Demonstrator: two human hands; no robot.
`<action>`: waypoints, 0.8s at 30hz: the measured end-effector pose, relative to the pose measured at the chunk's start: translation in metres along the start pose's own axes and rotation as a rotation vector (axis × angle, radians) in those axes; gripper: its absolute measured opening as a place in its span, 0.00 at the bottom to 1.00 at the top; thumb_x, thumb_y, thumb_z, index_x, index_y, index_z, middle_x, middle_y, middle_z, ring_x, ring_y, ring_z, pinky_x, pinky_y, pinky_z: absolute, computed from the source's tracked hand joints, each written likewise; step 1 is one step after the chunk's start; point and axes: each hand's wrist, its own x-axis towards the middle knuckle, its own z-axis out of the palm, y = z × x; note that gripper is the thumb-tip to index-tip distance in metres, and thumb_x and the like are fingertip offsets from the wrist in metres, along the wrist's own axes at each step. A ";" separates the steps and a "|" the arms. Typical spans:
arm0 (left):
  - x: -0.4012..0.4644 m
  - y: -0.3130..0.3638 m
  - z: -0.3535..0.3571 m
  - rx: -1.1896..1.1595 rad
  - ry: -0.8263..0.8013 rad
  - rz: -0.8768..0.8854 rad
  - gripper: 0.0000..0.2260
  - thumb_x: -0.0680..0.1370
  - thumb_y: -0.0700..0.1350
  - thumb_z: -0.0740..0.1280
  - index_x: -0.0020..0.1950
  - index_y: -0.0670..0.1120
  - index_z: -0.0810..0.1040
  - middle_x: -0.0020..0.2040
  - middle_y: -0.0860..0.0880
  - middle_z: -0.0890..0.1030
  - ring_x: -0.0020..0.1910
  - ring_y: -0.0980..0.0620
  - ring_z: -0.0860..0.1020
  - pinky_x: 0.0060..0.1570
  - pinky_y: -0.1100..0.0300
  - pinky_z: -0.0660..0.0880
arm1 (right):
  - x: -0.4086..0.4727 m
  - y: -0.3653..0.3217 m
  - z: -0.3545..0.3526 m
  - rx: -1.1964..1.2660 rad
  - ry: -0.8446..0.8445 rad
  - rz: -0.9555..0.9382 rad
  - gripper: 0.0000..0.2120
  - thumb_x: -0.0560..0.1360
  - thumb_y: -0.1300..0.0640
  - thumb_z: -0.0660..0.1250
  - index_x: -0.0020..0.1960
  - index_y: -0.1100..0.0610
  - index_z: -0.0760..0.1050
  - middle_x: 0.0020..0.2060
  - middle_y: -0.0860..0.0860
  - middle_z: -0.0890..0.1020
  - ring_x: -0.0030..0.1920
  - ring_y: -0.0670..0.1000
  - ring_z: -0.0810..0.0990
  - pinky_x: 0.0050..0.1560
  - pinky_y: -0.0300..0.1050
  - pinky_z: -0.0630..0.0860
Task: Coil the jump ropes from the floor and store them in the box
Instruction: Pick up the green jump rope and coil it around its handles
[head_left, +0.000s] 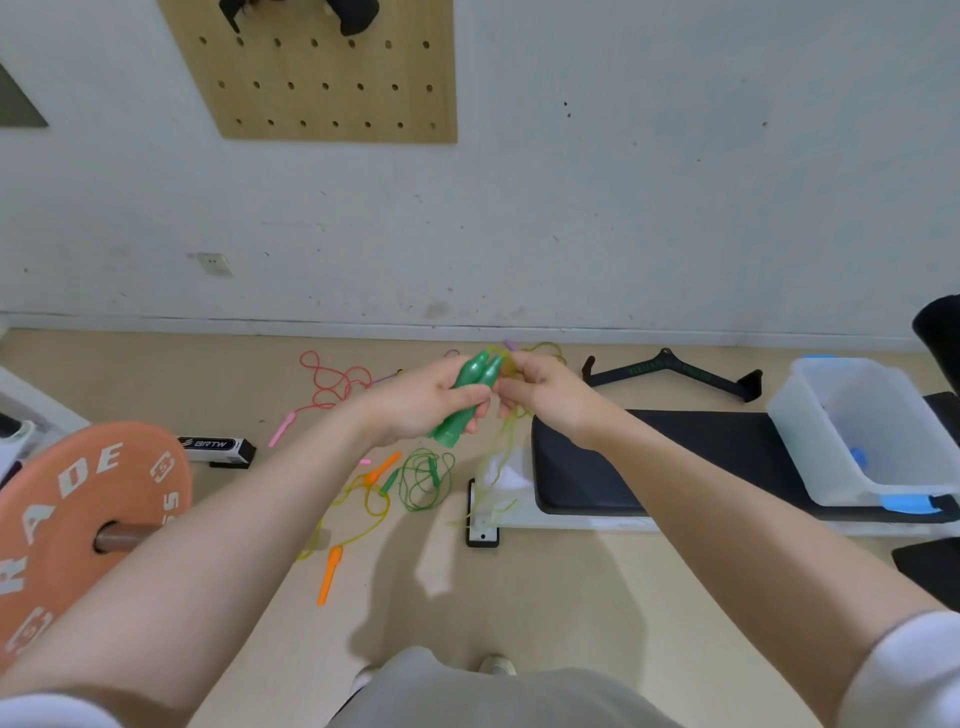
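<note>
Your left hand grips two smooth, tapered green handles side by side — held up left of the box (translucent plastic, on a black padded bench). Your right hand pinches the thin yellow-green cord beside them.

This is a small gym or workout room. An orange weight plate sits on a barbell sleeve at the left, a black padded bench stands on the right, and a black cable-machine handle bar lies on the tan floor by the scuffed white wall. Coloured jump ropes are scattered on the floor, and a wooden pegboard hangs on the wall.
</note>
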 end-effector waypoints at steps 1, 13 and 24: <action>0.002 -0.002 -0.002 -0.038 0.035 0.015 0.06 0.81 0.40 0.58 0.49 0.38 0.71 0.37 0.48 0.75 0.32 0.56 0.75 0.36 0.59 0.72 | 0.000 -0.001 0.001 0.065 0.013 0.028 0.12 0.79 0.66 0.57 0.43 0.55 0.74 0.29 0.49 0.72 0.28 0.41 0.71 0.39 0.36 0.71; 0.029 0.002 0.020 -0.697 0.573 -0.035 0.10 0.82 0.44 0.57 0.43 0.47 0.73 0.37 0.51 0.77 0.34 0.55 0.78 0.44 0.55 0.71 | 0.004 -0.022 0.015 -0.214 0.029 0.095 0.25 0.69 0.58 0.70 0.63 0.54 0.65 0.49 0.51 0.79 0.46 0.49 0.79 0.50 0.46 0.75; 0.041 0.013 0.033 -0.856 0.538 -0.106 0.07 0.82 0.44 0.56 0.52 0.46 0.73 0.43 0.47 0.78 0.42 0.52 0.78 0.45 0.58 0.76 | 0.011 -0.021 0.016 -0.439 0.112 0.196 0.26 0.66 0.55 0.71 0.59 0.57 0.63 0.48 0.51 0.78 0.47 0.51 0.78 0.47 0.48 0.76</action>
